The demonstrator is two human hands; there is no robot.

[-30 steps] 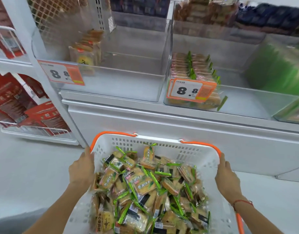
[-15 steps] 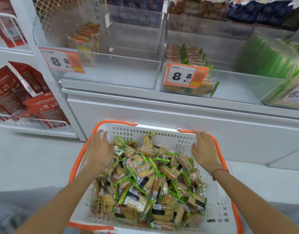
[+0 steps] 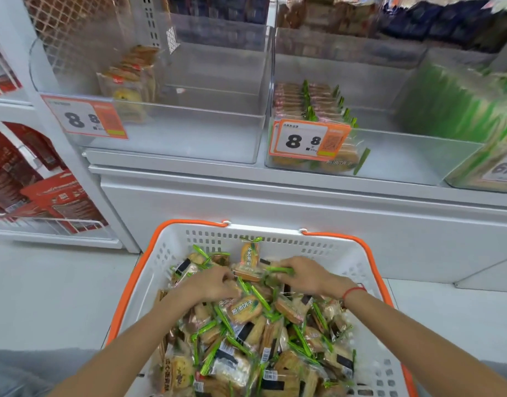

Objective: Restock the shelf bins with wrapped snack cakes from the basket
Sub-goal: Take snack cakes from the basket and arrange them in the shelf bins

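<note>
The white shelf unit (image 3: 304,202) is standing beyond the fingertips of both hands, carrying clear bins. The left bin (image 3: 166,136) is holding only a few packs in its far left corner; the right bin (image 3: 412,156), beyond the right fingers, is holding a short row of green-edged packs behind an orange price tag (image 3: 311,140) reading 8.8.

Below, the white basket (image 3: 344,253) with orange handles is sitting under both hands. The wrapped snack cakes (image 3: 243,310) are filling it in a loose heap: clear wrappers with bright green sealed ends, tan biscuits inside, some with black labels and barcodes.

The left hand (image 3: 209,283) is lying on the heap, fingers curled down among the packs; I cannot tell if they are gripping one. The right hand (image 3: 306,275) is curling its fingers around a green-ended pack (image 3: 278,271) near the far wall of the basket. A red string (image 3: 354,290) is circling the right wrist.
</note>
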